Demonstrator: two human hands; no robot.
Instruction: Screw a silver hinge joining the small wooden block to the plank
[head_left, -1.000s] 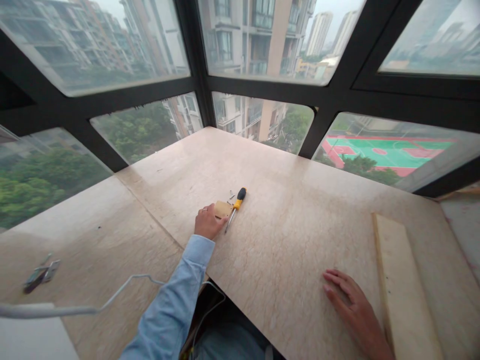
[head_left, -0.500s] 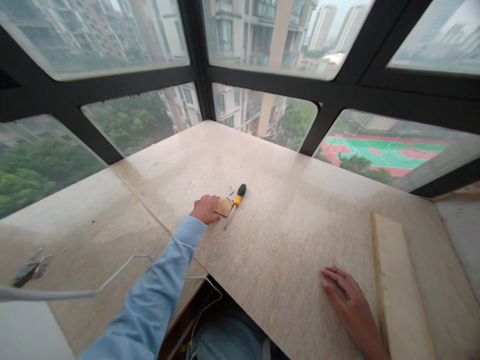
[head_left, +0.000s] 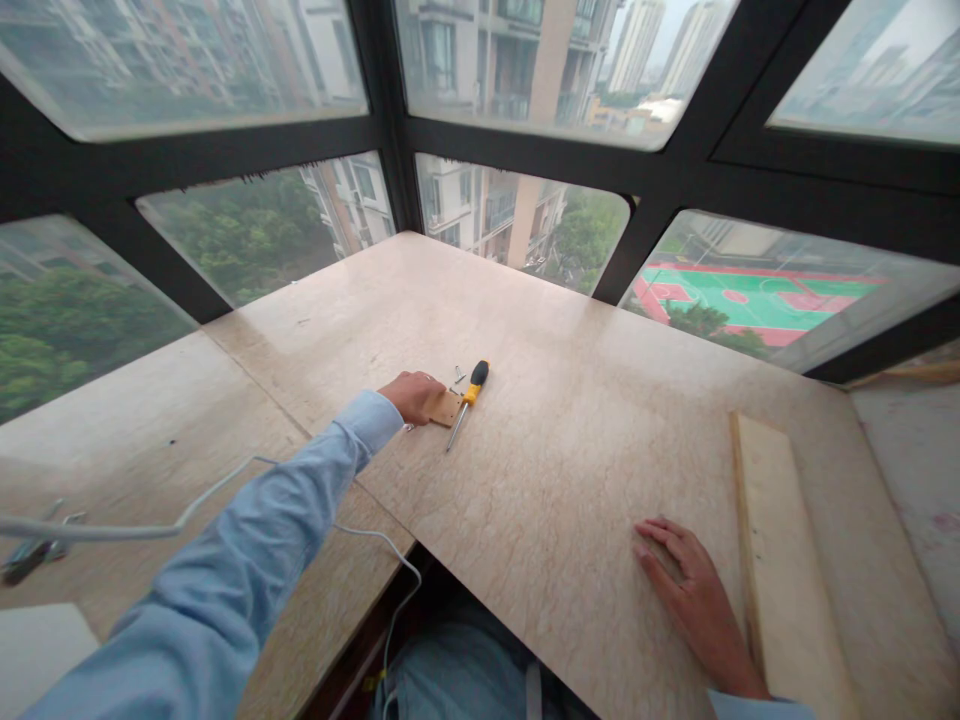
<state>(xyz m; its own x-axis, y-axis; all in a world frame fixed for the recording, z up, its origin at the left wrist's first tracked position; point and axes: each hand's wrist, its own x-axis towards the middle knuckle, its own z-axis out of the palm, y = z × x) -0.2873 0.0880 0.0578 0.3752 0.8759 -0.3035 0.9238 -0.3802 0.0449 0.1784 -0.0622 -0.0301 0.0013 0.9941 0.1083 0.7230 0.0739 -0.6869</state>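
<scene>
Our left hand (head_left: 414, 397) is out over the counter (head_left: 555, 440), fingers closed on the near-left end of the small wooden block (head_left: 445, 408), and there's the block, low against the surface, its right end poking out from our grip. Right alongside, on the side away from our left wrist, lies the screwdriver (head_left: 471, 397), black-and-yellow handle pointing away from us, steel shaft angled back our way! Just beyond the block, left of that handle, we spot a few loose screws (head_left: 458, 376). Something small and shiny peeks out under our left hand, too small for us to name.

Over to our right hand (head_left: 688, 590): open and empty, resting on the counter well apart from the left, fingers loosely bent, thumb away from them. Just to its right runs the long wooden board (head_left: 786, 560), lying flat; whether our wrist touches its edge, we can't tell.

Back on the far side of our left hand's sleeve (head_left: 247, 540), a white cable (head_left: 214, 490) crosses above the counter, with a metal fitting (head_left: 39, 552) partly behind it, well to the left of both hands. Nearer us sits a white panel (head_left: 43, 648).
</scene>
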